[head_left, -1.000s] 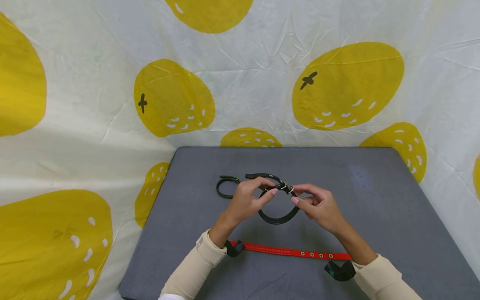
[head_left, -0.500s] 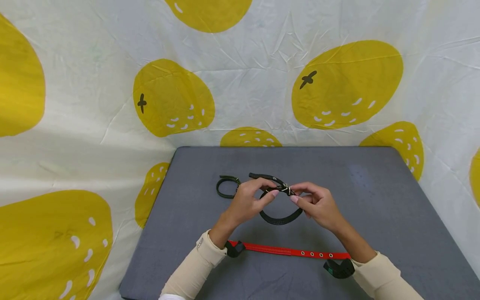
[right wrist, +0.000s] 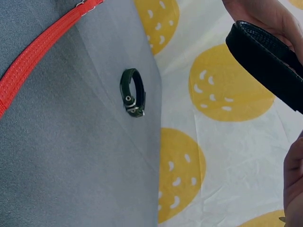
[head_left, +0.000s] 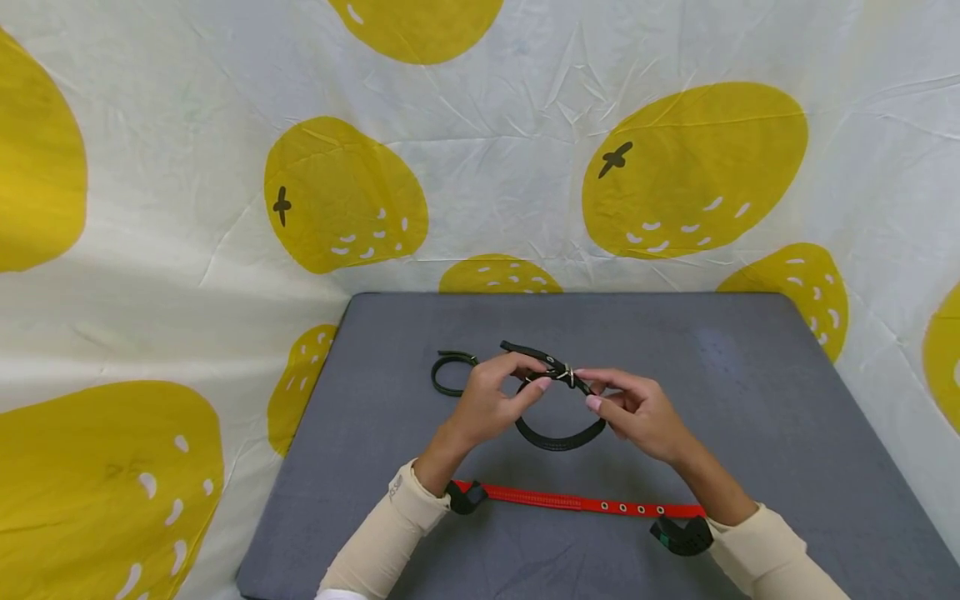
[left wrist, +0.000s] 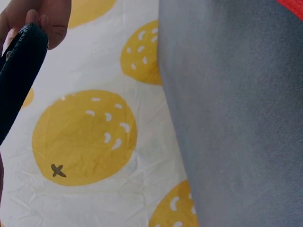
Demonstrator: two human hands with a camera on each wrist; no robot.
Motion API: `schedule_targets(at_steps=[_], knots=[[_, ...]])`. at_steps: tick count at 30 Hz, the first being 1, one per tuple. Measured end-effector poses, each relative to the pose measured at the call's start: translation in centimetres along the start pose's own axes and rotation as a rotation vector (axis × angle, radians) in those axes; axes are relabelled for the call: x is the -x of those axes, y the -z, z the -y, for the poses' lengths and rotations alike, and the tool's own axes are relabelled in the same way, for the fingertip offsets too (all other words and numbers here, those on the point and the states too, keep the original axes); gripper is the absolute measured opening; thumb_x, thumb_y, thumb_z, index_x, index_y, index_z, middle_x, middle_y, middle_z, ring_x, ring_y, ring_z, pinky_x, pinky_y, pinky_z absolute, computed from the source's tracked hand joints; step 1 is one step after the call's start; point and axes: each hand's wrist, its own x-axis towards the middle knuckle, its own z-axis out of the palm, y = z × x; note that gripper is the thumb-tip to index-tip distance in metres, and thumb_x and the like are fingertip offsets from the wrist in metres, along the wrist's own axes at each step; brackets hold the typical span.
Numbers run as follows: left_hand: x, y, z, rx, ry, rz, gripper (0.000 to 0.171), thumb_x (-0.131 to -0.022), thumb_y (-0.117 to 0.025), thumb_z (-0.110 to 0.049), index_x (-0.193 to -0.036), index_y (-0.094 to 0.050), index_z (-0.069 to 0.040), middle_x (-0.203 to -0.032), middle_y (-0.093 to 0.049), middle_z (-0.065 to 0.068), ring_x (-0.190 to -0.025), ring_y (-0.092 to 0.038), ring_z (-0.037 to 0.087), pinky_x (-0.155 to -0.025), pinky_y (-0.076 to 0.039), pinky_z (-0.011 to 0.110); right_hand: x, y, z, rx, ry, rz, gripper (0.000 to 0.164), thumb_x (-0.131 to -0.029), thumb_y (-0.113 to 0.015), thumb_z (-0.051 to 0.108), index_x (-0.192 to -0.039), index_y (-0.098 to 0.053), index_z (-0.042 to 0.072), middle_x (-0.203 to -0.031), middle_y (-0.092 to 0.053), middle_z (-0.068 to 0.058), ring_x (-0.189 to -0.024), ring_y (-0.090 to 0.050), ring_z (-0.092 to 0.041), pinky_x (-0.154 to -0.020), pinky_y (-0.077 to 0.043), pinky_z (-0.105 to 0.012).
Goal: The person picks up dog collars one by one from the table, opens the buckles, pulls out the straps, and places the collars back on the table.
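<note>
A black collar point(head_left: 558, 442), bent into a loop with its metal buckle point(head_left: 567, 377) at the top, is held up over the table. My left hand point(head_left: 489, 398) pinches it just left of the buckle between thumb and fingers. On the buckle's other side, the thumb and fingers of my right hand point(head_left: 639, 413) grip the strap. The strap's loose end point(head_left: 525, 351), with eyelets, sticks out up and to the left. Part of the black band point(left wrist: 22, 71) crosses the left wrist view's edge. The right wrist view shows the loop's curved band point(right wrist: 265, 64) up close.
A red collar point(head_left: 536, 498) with several eyelets lies stretched across the near part of the grey table point(head_left: 750, 400). A smaller dark green collar point(right wrist: 125, 92), buckled into a ring, lies farther back, beyond my left hand. A fruit-print cloth point(head_left: 510, 192) hangs behind the table.
The buckle and strap have turned slightly between my fingers. The loose end has risen a little and shifted right, and my right fingertips have shifted slightly along the strap near the buckle.
</note>
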Motion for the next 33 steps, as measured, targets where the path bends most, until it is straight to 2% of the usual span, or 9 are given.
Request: schedule_targets(at_steps=[7, 13, 21, 33], knots=[[-0.2, 0.1, -0.2, -0.009, 0.036, 0.061, 0.023, -0.084, -0.081, -0.008, -0.103, -0.069, -0.008, -0.099, -0.072, 0.005, -0.086, -0.066, 0.010, -0.081, -0.055, 0.020, -0.4, -0.8, 0.2, 0.030, 0.003, -0.032, 0.033, -0.087, -0.066, -0.013, -0.116, -0.062, 0.002, -0.085, -0.060, 0.001, -0.042, -0.039, -0.011, -0.037, -0.035, -0.024], [0.0, 0.0, -0.3, -0.032, 0.041, 0.074, 0.022, -0.084, -0.081, -0.013, -0.101, -0.068, -0.010, -0.096, -0.072, 0.003, -0.085, -0.065, 0.009, -0.081, -0.054, 0.019, -0.3, -1.2, 0.0, 0.055, 0.030, -0.037, 0.032, -0.087, -0.066, -0.014, -0.114, -0.062, 0.003, -0.082, -0.059, -0.001, -0.042, -0.040, -0.010, -0.037, -0.037, -0.024], [0.1, -0.1, -0.4, -0.044, 0.040, 0.051, 0.020, -0.084, -0.081, -0.013, -0.098, -0.069, -0.009, -0.093, -0.072, 0.003, -0.083, -0.064, 0.010, -0.079, -0.055, 0.022, -0.2, -1.2, -0.2, 0.060, 0.073, -0.043, 0.032, -0.087, -0.063, -0.016, -0.114, -0.062, 0.002, -0.082, -0.057, -0.001, -0.041, -0.038, -0.009, -0.037, -0.035, -0.023], [0.0, -0.5, -0.2, -0.004, 0.058, -0.004, 0.020, -0.080, -0.083, -0.007, -0.097, -0.071, -0.008, -0.092, -0.074, 0.005, -0.083, -0.068, 0.010, -0.079, -0.056, 0.021, 0.2, -1.0, -0.1, 0.057, 0.063, -0.044, 0.033, -0.088, -0.062, -0.016, -0.117, -0.061, 0.000, -0.083, -0.054, -0.001, -0.040, -0.035, -0.010, -0.037, -0.033, -0.021]])
